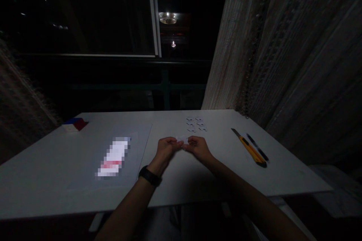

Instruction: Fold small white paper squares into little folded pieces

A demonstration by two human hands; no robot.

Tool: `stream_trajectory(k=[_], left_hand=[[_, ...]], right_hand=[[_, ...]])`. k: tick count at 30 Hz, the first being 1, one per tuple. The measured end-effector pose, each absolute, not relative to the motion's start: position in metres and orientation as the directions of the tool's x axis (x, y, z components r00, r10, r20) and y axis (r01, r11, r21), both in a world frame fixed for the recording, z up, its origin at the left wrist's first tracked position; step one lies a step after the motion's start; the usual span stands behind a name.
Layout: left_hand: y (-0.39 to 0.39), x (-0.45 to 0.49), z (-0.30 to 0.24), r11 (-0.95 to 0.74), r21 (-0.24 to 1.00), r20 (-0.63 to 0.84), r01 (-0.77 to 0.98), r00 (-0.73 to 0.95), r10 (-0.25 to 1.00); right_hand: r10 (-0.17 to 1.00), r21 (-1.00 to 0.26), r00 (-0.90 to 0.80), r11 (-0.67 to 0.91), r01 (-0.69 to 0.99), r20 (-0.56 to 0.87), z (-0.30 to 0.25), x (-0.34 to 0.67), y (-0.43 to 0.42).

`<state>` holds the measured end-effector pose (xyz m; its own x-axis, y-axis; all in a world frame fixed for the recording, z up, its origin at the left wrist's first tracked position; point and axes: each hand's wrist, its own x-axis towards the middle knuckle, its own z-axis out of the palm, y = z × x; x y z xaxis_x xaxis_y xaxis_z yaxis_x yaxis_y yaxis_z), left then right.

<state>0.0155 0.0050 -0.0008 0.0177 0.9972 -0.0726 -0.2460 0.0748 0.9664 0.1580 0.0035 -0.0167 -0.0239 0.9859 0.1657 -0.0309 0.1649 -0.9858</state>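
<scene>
Above the middle of the white table, my left hand (166, 148) and my right hand (199, 147) meet, fingertips pinched on a small white piece of paper (181, 139). Fingers cover part of that piece, and the dim light hides its detail. A dark band circles my left wrist. Just beyond my hands, several small paper pieces (195, 124) with dark marks lie in two columns. To the right of my right hand rests a yellow utility knife (250, 148) with its blade out, beside a dark pen (258, 147).
On the left, a bright, pixelated rectangular object (114, 156) lies on a large pale sheet (143, 147). A blue, red and white cube (75, 124) sits at the far left of the table (169, 184). Behind stand a railing (165, 86), a dark window and curtains (226, 45).
</scene>
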Motion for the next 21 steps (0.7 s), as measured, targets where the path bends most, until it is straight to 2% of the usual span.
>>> stream_trajectory(k=[13, 21], left_hand=[[0.0043, 0.0134, 0.0005, 0.09, 0.961, -0.087, -0.262, 0.023, 0.996], [0.0026, 0.0118, 0.0058, 0.092, 0.965, -0.049, -0.244, 0.178, 0.983]], right_hand=[[0.997, -0.994, 0.027, 0.081, -0.074, 0.079, -0.0093, 0.1556, -0.0007], [0.999, -0.99, 0.035, 0.04, -0.132, 0.035, -0.0107, 0.1587, 0.0015]])
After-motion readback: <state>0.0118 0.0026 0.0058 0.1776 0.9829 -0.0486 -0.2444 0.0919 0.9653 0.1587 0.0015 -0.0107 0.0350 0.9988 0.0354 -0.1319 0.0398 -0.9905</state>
